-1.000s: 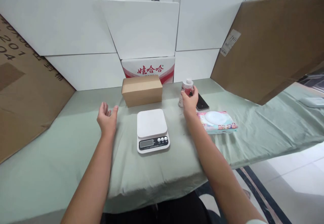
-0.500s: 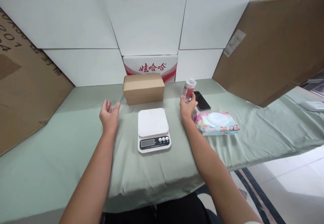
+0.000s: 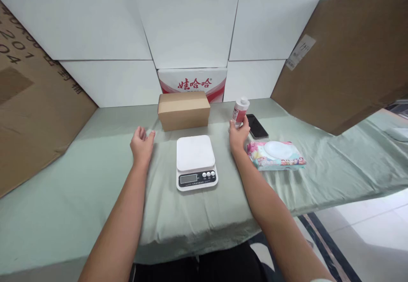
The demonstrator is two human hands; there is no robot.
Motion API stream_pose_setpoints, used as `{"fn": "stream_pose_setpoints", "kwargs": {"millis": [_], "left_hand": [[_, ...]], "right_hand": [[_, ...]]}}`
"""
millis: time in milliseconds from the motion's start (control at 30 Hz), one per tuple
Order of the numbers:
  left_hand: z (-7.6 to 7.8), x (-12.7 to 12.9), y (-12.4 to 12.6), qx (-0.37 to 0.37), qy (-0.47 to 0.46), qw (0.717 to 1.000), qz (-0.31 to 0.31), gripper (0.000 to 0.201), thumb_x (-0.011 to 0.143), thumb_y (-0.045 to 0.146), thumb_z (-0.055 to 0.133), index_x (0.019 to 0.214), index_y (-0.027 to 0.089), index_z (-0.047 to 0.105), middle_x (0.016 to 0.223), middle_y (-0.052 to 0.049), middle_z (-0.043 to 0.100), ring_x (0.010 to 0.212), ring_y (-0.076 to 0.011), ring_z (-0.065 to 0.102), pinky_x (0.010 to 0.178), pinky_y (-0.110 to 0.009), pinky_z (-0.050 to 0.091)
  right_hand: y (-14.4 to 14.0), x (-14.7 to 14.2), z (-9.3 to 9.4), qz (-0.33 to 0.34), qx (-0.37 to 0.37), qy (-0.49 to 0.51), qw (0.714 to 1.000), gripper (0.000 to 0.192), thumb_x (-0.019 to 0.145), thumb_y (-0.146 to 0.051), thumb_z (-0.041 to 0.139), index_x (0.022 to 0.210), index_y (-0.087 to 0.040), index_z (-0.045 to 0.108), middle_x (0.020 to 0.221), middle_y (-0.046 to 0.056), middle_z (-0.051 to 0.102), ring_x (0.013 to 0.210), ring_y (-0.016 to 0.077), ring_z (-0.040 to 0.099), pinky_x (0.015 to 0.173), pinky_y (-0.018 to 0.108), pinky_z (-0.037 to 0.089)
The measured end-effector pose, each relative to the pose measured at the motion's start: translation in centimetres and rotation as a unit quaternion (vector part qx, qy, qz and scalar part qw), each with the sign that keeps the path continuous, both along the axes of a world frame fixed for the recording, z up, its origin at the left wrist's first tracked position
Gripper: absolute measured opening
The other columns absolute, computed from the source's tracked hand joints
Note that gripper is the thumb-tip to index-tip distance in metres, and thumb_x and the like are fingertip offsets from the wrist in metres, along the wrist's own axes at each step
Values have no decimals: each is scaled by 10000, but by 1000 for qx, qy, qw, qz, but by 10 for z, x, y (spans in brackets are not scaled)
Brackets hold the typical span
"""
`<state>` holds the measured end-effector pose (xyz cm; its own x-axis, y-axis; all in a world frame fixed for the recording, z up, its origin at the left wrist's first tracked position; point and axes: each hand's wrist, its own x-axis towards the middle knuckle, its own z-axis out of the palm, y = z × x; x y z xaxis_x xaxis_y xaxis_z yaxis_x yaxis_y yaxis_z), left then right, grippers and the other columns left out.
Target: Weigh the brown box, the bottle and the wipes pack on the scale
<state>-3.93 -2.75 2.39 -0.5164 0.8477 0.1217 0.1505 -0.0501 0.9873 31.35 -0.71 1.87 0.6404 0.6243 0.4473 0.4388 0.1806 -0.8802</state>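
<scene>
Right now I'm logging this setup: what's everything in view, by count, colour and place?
Scale: 1, white, between hands
Bottle: 1, white and pink, in right hand
Phone: 1, black, right of bottle
Wipes pack: 1, pink and blue, before phone
Carton: 1, brown, behind scale
Printed box: 1, white and red, behind carton
White panels: several, white, along back
Cardboard pieces: 2, brown, either side
Cloth: 1, green, covering table
Floor: 1, pale, lower right
Blurred object: 1, pale, far right
Legs: 2, black-clad, bottom
Left hand: 1, bare, left of scale
Right hand: 1, bare, around bottle
</scene>
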Motion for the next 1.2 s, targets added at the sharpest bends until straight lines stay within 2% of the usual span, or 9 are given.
{"fn": "stream_pose_setpoints", "kwargs": {"millis": [100, 167, 233, 400, 533, 767, 1000, 1100, 1200], "left_hand": [[1, 2, 0, -2, 0, 1000, 5, 796, 905, 195, 759, 1627, 75, 444, 1655, -274, 492, 1556, -309, 511, 1321, -439, 410], [2, 2, 0, -1, -2, 1000, 5, 783, 915, 185, 760, 1624, 75, 449, 1652, -274, 494, 1549, -302, 521, 1315, -432, 420], [3, 3, 0, -5, -2, 1000, 5, 769, 922, 168, 756, 1620, 64, 450, 1650, -274, 494, 1544, -294, 527, 1313, -421, 424], [5, 4, 2, -11, -3, 1000, 6, 767, 923, 142, 753, 1613, 27, 439, 1638, -288, 500, 1537, -284, 535, 1305, -394, 435], [3, 2, 4, -10, -3, 1000, 6, 750, 922, 145, 751, 1605, 49, 457, 1639, -275, 508, 1536, -279, 536, 1300, -383, 442], [-2, 0, 6, -2, 8, 1000, 1, 741, 914, 170, 761, 1595, 79, 484, 1623, -264, 534, 1530, -289, 544, 1302, -413, 448], [2, 2, 4, -9, 4, 1000, 3, 750, 919, 151, 759, 1602, 54, 466, 1629, -271, 521, 1529, -281, 545, 1305, -404, 443], [4, 2, 2, -11, 1, 1000, 5, 746, 925, 141, 756, 1605, 57, 462, 1634, -265, 516, 1530, -276, 544, 1307, -399, 440], [5, 2, 1, -7, -2, 1000, 4, 751, 931, 146, 755, 1606, 28, 447, 1638, -285, 502, 1532, -283, 542, 1303, -397, 445]], "right_hand": [[-3, -5, 8, 39, 30, 7, 999, 588, 885, -520, 693, 1337, -148, 634, 1150, 126, 690, 1024, 257, 624, 940, 421, 550], [-9, -10, 18, 102, 47, 3, 994, 536, 878, -558, 719, 1250, -177, 660, 1027, 69, 667, 847, 194, 566, 775, 336, 527], [-18, -19, 29, 184, 66, -3, 981, 499, 864, -599, 749, 1165, -209, 668, 955, 37, 632, 775, 167, 519, 689, 301, 489], [-48, -53, 47, 420, 56, 14, 906, 573, 833, -645, 821, 1206, -242, 655, 1014, 56, 663, 851, 189, 608, 685, 308, 535], [-68, -77, 49, 523, 16, -7, 852, 527, 864, -597, 816, 1204, -224, 664, 1014, 57, 691, 853, 175, 628, 698, 302, 563], [-70, -82, 45, 533, -6, -25, 846, 476, 883, -528, 792, 1223, -224, 659, 1034, 62, 689, 841, 173, 606, 691, 311, 543], [-67, -80, 43, 527, -21, -44, 848, 477, 879, -507, 784, 1248, -226, 669, 982, 37, 670, 782, 151, 542, 692, 310, 507], [-64, -73, 49, 500, 3, -57, 864, 606, 856, -589, 798, 1344, -258, 655, 1139, 60, 714, 757, 142, 520, 688, 318, 498], [-59, -59, 56, 421, 87, -15, 903, 680, 874, -664, 754, 1432, -302, 610, 1379, 88, 684, 742, 139, 510, 691, 332, 509]]}}
